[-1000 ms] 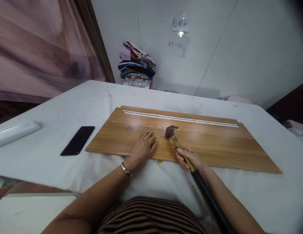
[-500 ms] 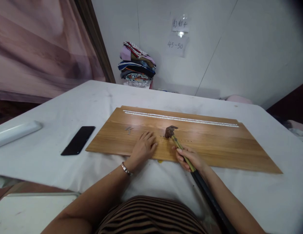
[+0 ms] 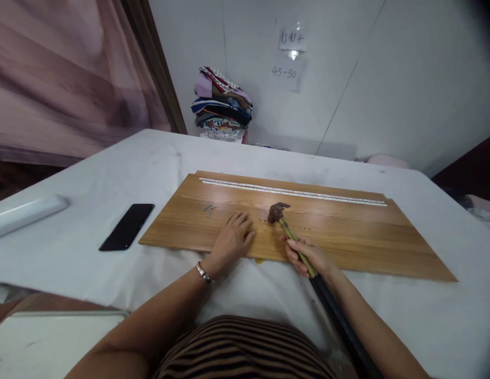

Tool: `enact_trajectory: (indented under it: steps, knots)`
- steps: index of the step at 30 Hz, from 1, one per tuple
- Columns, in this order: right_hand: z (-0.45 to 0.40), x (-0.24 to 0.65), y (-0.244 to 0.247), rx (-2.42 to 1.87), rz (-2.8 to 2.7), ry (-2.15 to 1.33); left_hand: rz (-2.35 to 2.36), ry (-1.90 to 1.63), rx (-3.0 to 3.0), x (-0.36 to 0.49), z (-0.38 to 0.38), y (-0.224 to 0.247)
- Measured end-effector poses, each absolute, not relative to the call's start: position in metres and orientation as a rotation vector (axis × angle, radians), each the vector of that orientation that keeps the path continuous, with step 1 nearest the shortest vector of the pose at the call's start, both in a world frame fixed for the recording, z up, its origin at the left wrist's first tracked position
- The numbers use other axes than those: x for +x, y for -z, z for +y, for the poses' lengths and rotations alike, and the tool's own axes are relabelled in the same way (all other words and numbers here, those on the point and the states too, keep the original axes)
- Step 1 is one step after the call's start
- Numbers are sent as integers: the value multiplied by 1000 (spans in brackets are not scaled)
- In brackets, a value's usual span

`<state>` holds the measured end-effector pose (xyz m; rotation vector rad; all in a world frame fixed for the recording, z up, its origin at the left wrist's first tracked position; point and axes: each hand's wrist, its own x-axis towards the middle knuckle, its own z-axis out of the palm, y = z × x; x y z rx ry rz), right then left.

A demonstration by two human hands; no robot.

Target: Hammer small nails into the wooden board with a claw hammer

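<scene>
My left hand (image 3: 233, 235) lies flat on a brown wooden board (image 3: 359, 242), its fingers stretched toward the far side. My right hand (image 3: 306, 256) is wrapped round the yellowish part of a claw hammer's handle. The rusty head of the claw hammer (image 3: 275, 213) is over the middle of the board, just right of my left hand; whether it touches the wood I cannot tell. A row of small dark spots (image 3: 306, 228) runs across the board near the hammer head. Several loose nails (image 3: 209, 210) lie to the left of my left hand.
A black phone (image 3: 127, 227) lies on the white-covered table (image 3: 122, 168) left of the board. Two white measuring strips (image 3: 292, 192) run along the board's far side. A white roll (image 3: 29, 213) is at far left. Folded clothes (image 3: 222, 108) are stacked behind the table.
The hammer head has shifted very slightly to the right, still in my right hand. My left hand stays in place on the board.
</scene>
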<state>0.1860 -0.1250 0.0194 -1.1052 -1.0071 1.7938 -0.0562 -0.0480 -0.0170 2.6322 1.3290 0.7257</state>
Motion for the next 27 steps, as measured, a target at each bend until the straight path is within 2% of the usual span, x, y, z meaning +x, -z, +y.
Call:
enact_trajectory:
  steps: [27]
  knots:
    - [-126,186,-20,-1110,-999,-1804,1338,-690,2620,-55,-49,11]
